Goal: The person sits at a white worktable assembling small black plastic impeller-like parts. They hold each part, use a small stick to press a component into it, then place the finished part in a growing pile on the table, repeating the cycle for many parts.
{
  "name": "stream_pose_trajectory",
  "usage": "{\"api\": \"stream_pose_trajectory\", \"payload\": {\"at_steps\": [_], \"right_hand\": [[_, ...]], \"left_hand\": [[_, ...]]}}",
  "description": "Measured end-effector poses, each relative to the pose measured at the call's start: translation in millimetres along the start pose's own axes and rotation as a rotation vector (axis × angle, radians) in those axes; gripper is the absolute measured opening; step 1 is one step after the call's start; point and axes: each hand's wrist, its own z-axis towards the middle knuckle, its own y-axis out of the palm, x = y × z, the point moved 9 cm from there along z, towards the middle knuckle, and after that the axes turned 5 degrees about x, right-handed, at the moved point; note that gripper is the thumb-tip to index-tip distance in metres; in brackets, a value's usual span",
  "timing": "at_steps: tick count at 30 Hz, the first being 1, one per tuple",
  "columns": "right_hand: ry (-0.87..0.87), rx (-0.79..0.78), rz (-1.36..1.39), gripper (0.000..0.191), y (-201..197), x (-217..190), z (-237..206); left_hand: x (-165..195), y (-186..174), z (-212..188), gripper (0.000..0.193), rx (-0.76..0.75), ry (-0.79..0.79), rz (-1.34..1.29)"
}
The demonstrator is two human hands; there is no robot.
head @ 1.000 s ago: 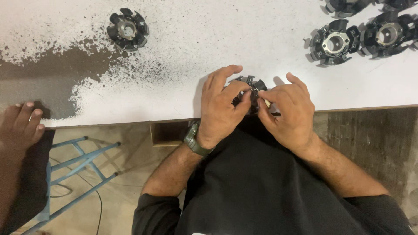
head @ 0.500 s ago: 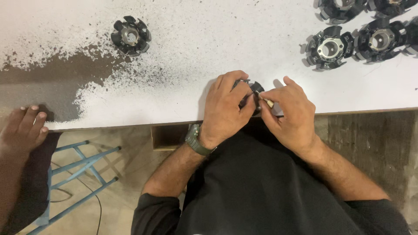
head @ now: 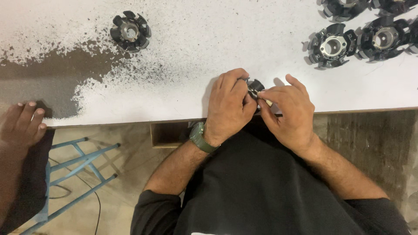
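Observation:
Both my hands work at the near edge of a white table (head: 226, 39). My left hand (head: 227, 106), with a green watch on its wrist, is closed around a small black toothed round part (head: 255, 85), of which only the top shows between the fingers. My right hand (head: 289, 109) pinches a small thin metal piece (head: 266, 102) against that part. The rest of the part is hidden by my fingers.
One black toothed ring part (head: 129, 31) lies at the far left of the table. Several similar parts (head: 333, 45) sit at the far right. A worn dark patch (head: 48, 82) covers the table's left side. Another person's hand (head: 21, 124) rests at the left edge, above a blue metal frame (head: 82, 169).
My hands have stayed together on the part, with the fingers shifting slightly. The view has tilted, so the table's parts sit a little higher in frame.

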Motion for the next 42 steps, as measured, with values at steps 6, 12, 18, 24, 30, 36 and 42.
{"api": "stream_pose_trajectory", "payload": {"at_steps": [6, 12, 18, 24, 30, 36, 42], "right_hand": [[-0.062, 0.001, -0.079, 0.024, 2.2, -7.5, 2.2], [-0.063, 0.015, 0.006, 0.023, -6.8, -6.2, 7.1], [0.061, 0.104, 0.085, 0.022, -10.5, 11.7, 7.8], [0.12, 0.072, 0.111, 0.021, 1.6, 16.5, 6.9], [0.141, 0.07, 0.132, 0.02, -0.4, 18.1, 8.4], [0.133, 0.061, 0.095, 0.019, 0.1, 15.4, 8.7], [0.107, 0.043, 0.116, 0.02, 1.1, 14.3, 10.5]], "left_hand": [[-1.6, -0.4, -4.3, 0.015, 0.018, 0.011, 0.005], [8.8, -45.4, 7.6, 0.018, 0.152, 0.044, 0.095], [11.8, -39.7, 16.7, 0.024, -0.152, 0.033, 0.137], [5.3, -1.5, 21.2, 0.02, -0.334, 0.031, 0.36], [9.2, -27.0, 18.9, 0.026, -0.124, 0.06, 0.13], [-1.3, -25.4, 19.4, 0.013, -0.114, 0.015, -0.001], [6.3, -32.0, 25.8, 0.012, -0.117, 0.156, 0.129]]}}
